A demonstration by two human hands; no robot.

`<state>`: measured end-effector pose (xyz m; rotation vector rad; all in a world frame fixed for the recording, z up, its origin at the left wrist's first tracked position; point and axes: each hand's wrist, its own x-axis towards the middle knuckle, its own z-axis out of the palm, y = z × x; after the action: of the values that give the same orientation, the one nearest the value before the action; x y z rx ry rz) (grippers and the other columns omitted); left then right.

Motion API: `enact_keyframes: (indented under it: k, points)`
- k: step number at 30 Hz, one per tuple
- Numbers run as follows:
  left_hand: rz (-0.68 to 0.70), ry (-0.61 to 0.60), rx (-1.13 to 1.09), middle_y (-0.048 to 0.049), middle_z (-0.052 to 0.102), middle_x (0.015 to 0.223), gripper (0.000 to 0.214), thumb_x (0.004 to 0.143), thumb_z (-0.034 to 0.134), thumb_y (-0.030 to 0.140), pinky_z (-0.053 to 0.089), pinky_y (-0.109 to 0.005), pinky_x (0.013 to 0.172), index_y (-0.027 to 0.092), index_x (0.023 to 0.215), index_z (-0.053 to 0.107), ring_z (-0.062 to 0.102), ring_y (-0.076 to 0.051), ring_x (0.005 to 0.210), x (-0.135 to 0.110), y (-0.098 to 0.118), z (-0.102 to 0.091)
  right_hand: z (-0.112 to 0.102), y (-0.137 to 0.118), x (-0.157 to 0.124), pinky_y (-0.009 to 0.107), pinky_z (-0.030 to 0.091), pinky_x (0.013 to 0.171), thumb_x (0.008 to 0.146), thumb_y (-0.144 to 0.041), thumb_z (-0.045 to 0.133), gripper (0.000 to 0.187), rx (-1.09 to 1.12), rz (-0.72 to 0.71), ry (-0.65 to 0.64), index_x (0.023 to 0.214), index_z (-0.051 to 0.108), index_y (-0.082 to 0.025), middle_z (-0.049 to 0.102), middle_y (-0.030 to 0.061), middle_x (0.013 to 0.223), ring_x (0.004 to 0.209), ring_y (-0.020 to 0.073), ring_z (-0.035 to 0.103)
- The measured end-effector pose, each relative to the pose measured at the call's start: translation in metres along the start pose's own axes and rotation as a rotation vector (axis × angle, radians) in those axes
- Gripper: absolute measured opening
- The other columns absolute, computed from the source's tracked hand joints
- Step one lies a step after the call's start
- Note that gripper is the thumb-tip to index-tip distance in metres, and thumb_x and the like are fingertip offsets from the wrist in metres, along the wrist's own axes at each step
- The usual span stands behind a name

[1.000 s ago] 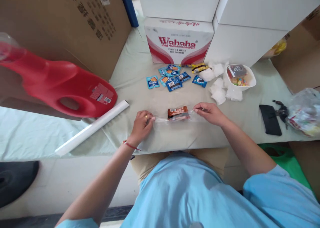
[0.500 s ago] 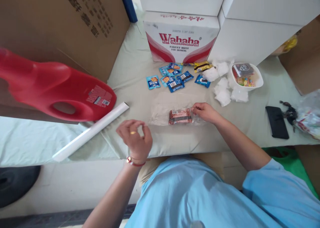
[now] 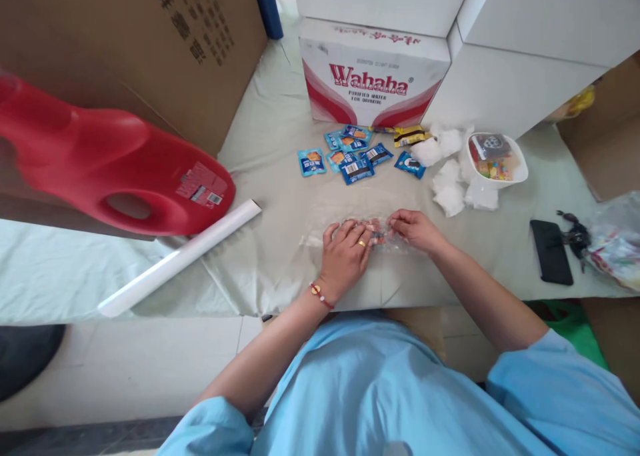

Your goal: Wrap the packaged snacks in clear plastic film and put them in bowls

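The left hand (image 3: 345, 253) lies palm down with fingers extended and flat, pressing on top of the clear bag (image 3: 315, 235); it grips nothing. The right hand (image 3: 416, 228) has its fingertips pinched together on the bag's right end. The snack (image 3: 379, 231) sits inside the bag, mostly covered by the left hand, with only a reddish strip showing between the two hands. The bag rests flat on the table (image 3: 280, 269), near the front edge and roughly centred. Free surface lies to the left of the bag as far as the roll (image 3: 180, 257), which lies diagonally and overhangs the table's front left corner. The jug (image 3: 115, 169) lies on its side beyond the roll, against the carton (image 3: 150, 43). Behind the bag a bare strip separates it from the packets (image 3: 350, 159), which lie scattered in front of the box (image 3: 370, 83). The tissues (image 3: 447, 189) and the bowl (image 3: 517, 173) stand to the rear right, the tissues touching the bowl. The phone (image 3: 551, 251) lies well apart to the right, near the front edge, with bare table between it and the right forearm.
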<state>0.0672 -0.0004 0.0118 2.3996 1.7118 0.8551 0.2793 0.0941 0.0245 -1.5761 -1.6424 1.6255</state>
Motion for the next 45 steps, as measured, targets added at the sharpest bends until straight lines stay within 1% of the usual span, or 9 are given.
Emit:
enact_keyframes:
  k: [6, 12, 15, 19, 24, 29, 37, 41, 45]
  points:
    - [0.010, -0.030, 0.005, -0.0053, 0.078, 0.130, 0.025, 0.104, 0.058, 0.026, 0.038, -0.047, 0.106, 0.026, 0.123, 0.073, 0.064, -0.027, 0.128, 0.001, -0.003, 0.002, -0.037, -0.028, 0.014, 0.031, 0.043, 0.073, 0.095, -0.032, 0.055, 0.024, -0.781, -0.211, 0.070, 0.094, 0.074, -0.018, 0.074, 0.0082, 0.088, 0.079, 0.0210, 0.063]
    - [-0.016, -0.078, 0.002, -0.0058, 0.077, 0.133, 0.028, 0.102, 0.060, 0.024, 0.041, -0.045, 0.099, 0.027, 0.126, 0.074, 0.066, -0.027, 0.125, 0.000, -0.002, -0.003, 0.000, -0.059, 0.073, 0.042, 0.043, 0.108, 0.095, -0.037, 0.068, 0.048, -1.055, -0.344, 0.149, 0.135, 0.066, -0.011, 0.067, 0.0205, 0.134, 0.125, 0.0342, 0.057]
    - [-0.007, -0.096, 0.015, -0.0050, 0.076, 0.135, 0.029, 0.103, 0.058, 0.025, 0.041, -0.045, 0.098, 0.026, 0.128, 0.073, 0.066, -0.026, 0.124, 0.000, -0.004, -0.004, 0.021, -0.060, 0.089, 0.042, 0.047, 0.102, 0.088, -0.037, 0.077, 0.054, -1.032, -0.233, 0.177, 0.135, 0.066, -0.011, 0.071, 0.0195, 0.124, 0.121, 0.0354, 0.058]
    - [-0.032, -0.128, 0.012, -0.0045, 0.075, 0.137, 0.030, 0.104, 0.058, 0.025, 0.041, -0.045, 0.098, 0.027, 0.130, 0.073, 0.065, -0.026, 0.126, -0.001, -0.006, -0.004, 0.018, -0.063, 0.092, 0.031, 0.047, 0.084, 0.091, -0.024, 0.071, 0.015, -0.842, -0.167, 0.117, 0.104, 0.075, -0.018, 0.073, 0.0082, 0.094, 0.092, 0.0231, 0.064]
    - [-0.041, -0.132, -0.019, -0.0046, 0.074, 0.138, 0.031, 0.103, 0.057, 0.024, 0.043, -0.047, 0.099, 0.027, 0.131, 0.072, 0.064, -0.027, 0.127, -0.001, -0.005, -0.004, 0.008, -0.076, 0.062, 0.027, 0.044, 0.078, 0.089, -0.022, 0.070, 0.009, -0.734, -0.465, 0.100, 0.095, 0.075, -0.017, 0.065, 0.0050, 0.095, 0.078, 0.0162, 0.058]
    - [-0.041, -0.123, -0.055, -0.0081, 0.079, 0.124, 0.026, 0.101, 0.057, 0.021, 0.050, -0.048, 0.098, 0.023, 0.118, 0.077, 0.066, -0.028, 0.125, 0.000, -0.006, -0.003, 0.032, -0.064, 0.008, 0.026, 0.044, 0.077, 0.098, -0.017, 0.053, 0.027, -0.775, -0.648, -0.125, 0.112, 0.077, -0.018, 0.061, 0.0056, 0.097, 0.079, 0.0161, 0.057]
    - [-0.003, -0.011, -0.412, -0.0075, 0.078, 0.118, 0.034, 0.085, 0.052, 0.006, 0.049, -0.048, 0.121, 0.022, 0.100, 0.077, 0.070, -0.024, 0.123, -0.018, -0.027, -0.007, 0.073, -0.013, -0.012, 0.026, 0.048, 0.076, 0.104, -0.020, 0.045, 0.044, -0.622, -0.616, -0.033, 0.142, 0.066, -0.025, 0.058, 0.0048, 0.098, 0.078, 0.0162, 0.055]
    - [-0.179, 0.141, -0.627, -0.0044, 0.080, 0.113, 0.029, 0.090, 0.052, 0.014, 0.055, -0.044, 0.112, 0.025, 0.099, 0.077, 0.074, -0.022, 0.114, -0.028, -0.032, -0.010, 0.082, -0.013, -0.011, 0.028, 0.049, 0.079, 0.106, -0.025, 0.045, 0.046, -0.642, -0.561, 0.002, 0.149, 0.062, -0.028, 0.059, 0.0060, 0.102, 0.082, 0.0182, 0.057]
    - [-0.618, 0.380, -0.621, -0.0049, 0.077, 0.105, 0.024, 0.099, 0.050, 0.034, 0.056, -0.037, 0.103, 0.023, 0.100, 0.071, 0.073, -0.020, 0.105, -0.018, -0.043, -0.015, 0.083, -0.020, -0.014, 0.029, 0.047, 0.078, 0.107, -0.029, 0.046, 0.043, -0.770, -0.498, -0.013, 0.146, 0.065, -0.032, 0.063, 0.0081, 0.107, 0.086, 0.0211, 0.058]
